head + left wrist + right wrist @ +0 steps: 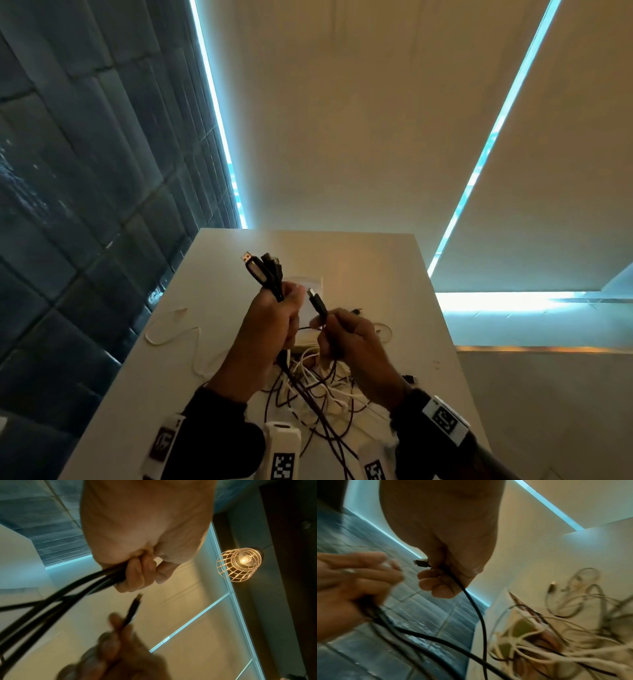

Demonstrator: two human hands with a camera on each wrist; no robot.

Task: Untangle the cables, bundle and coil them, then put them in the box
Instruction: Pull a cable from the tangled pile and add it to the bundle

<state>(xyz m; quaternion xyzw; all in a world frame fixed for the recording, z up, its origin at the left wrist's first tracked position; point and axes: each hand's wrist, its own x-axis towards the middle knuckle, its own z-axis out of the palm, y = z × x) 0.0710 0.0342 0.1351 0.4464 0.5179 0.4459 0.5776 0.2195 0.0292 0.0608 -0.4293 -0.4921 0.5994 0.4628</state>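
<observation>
The left hand [270, 318] grips a bunch of black plug ends [263, 274]; the right hand [346, 339] pinches one black cable [317, 303]. Pulling hard could tighten the tangle [318, 387] on the bench [394, 267].

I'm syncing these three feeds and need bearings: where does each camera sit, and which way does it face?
Head: worn on the head, looking forward and down at the white table; both forearms show, left hand gripping black plugs, right hand holding one black cable.
Left wrist: looks along the left hand, up past it to a caged lamp.
Right wrist: looks along the right hand toward the cable tangle.
Shared: each wrist view also shows the other hand, blurred.
</observation>
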